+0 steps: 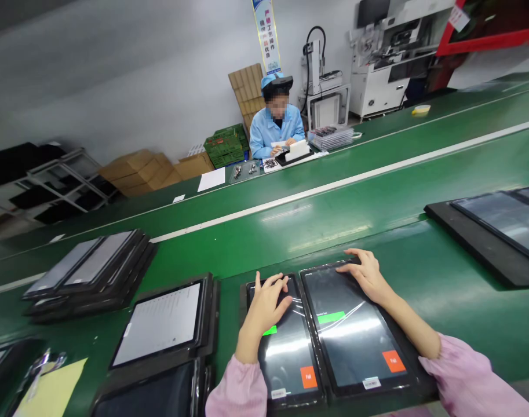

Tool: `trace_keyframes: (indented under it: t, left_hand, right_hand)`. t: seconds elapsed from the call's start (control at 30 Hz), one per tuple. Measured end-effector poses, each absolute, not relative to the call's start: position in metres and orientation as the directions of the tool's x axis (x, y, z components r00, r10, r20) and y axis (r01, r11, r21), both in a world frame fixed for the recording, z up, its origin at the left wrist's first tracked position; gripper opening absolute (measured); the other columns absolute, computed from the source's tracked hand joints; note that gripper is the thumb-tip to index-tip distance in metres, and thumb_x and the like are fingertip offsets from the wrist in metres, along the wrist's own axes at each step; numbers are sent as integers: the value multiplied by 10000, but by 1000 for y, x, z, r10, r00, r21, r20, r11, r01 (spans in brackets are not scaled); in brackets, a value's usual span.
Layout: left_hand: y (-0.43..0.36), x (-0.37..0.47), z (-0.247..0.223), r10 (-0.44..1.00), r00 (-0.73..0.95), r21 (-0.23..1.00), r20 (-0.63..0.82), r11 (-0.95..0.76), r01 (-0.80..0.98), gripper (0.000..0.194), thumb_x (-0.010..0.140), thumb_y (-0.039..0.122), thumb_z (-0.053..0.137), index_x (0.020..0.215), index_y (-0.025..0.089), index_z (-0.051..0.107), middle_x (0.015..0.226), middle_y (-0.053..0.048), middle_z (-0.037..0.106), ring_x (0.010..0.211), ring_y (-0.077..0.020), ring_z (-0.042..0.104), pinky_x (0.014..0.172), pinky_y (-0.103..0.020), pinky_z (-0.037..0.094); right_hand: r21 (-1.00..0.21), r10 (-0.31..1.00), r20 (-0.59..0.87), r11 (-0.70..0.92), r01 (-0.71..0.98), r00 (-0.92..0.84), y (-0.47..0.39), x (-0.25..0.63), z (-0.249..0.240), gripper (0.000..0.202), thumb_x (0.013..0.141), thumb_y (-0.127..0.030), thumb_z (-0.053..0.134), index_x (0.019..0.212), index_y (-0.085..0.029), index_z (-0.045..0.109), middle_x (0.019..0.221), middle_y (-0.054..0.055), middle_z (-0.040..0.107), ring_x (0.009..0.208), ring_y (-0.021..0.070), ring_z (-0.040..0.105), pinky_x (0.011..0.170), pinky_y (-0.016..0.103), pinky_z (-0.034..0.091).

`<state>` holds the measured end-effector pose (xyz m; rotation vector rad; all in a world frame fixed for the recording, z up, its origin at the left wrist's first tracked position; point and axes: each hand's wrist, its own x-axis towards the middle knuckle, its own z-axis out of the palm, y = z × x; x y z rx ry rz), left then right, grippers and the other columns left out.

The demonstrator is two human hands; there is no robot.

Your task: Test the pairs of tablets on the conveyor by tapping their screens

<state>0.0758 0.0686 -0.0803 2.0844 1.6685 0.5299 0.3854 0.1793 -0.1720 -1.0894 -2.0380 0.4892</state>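
I can read "Fail" on the orange button (393,361) of the right tablet (355,336), and what looks like the same word on the orange button (308,376) of the left tablet (285,347). Each tablet carries a small white sticker, print too tiny for me. The hanging banner (267,35) shows Chinese characters I can't make out.

We see black tablets (320,336) with green and orange marks, a green belt (377,191), and pink sleeves (473,382).
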Motion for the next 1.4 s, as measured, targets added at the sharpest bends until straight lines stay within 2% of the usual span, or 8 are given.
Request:
trace_keyframes:
  t: [0.07, 0.17, 0.37, 0.57, 0.77, 0.97, 1.2, 1.4]
  left_hand:
    - [67, 74, -79, 963, 259, 535, 71, -256, 805, 328, 1000, 446, 418, 884, 242, 647, 937, -34, 733, 1049, -241, 671, 1279, -575, 58]
    - [66, 68, -78, 957, 248, 513, 150, -290, 808, 457, 1009, 482, 332, 773, 253, 649, 783, -16, 710, 828, -214, 671, 1232, -522, 248]
    - [69, 60, -87, 976, 85, 488, 200, -175, 855, 569, 1023, 497, 242, 1008, 263, 760, 1083, -93, 733, 1081, -284, 626, 1138, -554, 332]
    - [75, 58, -87, 980, 74, 455, 183, -151, 877, 684, 1015, 638, 163, 1042, 264, 734, 1320, -112, 643, 1257, -322, 548, 1174, -593, 265]
    - [107, 64, -73, 969, 242, 467, 47, -236, 852, 631, 1057, 518, 121, 1188, 214, 659, 1211, -103, 692, 1119, -246, 631, 980, -383, 494]
    - [131, 80, -73, 940, 339, 375, -35, -303, 876, 596, 1063, 400, 179, 1059, 219, 747, 1043, -72, 704, 959, -222, 641, 862, -339, 494]
    - [134, 77, -70, 920, 392, 325, 21, -377, 867, 488, 1041, 383, 189, 962, 223, 643, 990, -50, 679, 926, -222, 624, 1044, -440, 386]
    - [135, 70, -67, 929, 368, 328, 37, -360, 874, 561, 1046, 372, 81, 971, 230, 618, 984, -48, 677, 917, -212, 610, 1011, -441, 379]
  right_hand:
    - [-660, 806, 473, 591, 463, -356, 179, 386, -170, 719, 1063, -588, 212, 797, -299, 814, 1267, 84, 594, 1183, 321, 500, 1022, 553, 413]
    - [-697, 810, 515, 587, 412, -281, 180, 389, -167, 746, 1069, -574, 188, 782, -270, 806, 1162, 95, 618, 1111, 289, 547, 997, 482, 461]
    - [-706, 833, 520, 543, 455, -187, 185, 388, -170, 645, 1080, -490, 279, 816, -243, 812, 1093, 105, 616, 1037, 265, 574, 917, 430, 494]
    - [-690, 818, 526, 571, 445, -234, 182, 384, -168, 618, 1071, -494, 306, 805, -257, 810, 1108, 97, 629, 1047, 271, 565, 967, 473, 458]
    - [-723, 825, 537, 558, 408, -177, 183, 385, -165, 627, 1083, -485, 278, 851, -230, 802, 1069, 105, 598, 982, 248, 573, 887, 412, 504]
    - [-741, 824, 547, 558, 374, -146, 183, 382, -163, 632, 1084, -506, 288, 830, -224, 793, 1039, 104, 597, 928, 241, 576, 859, 401, 512]
    - [-759, 834, 536, 545, 356, -134, 182, 376, -156, 637, 1083, -556, 279, 850, -213, 762, 1014, 105, 605, 937, 242, 583, 868, 390, 500]
    - [-799, 880, 463, 467, 379, -108, 180, 376, -150, 623, 1093, -538, 210, 855, -205, 679, 866, 85, 607, 863, 237, 586, 822, 364, 483]
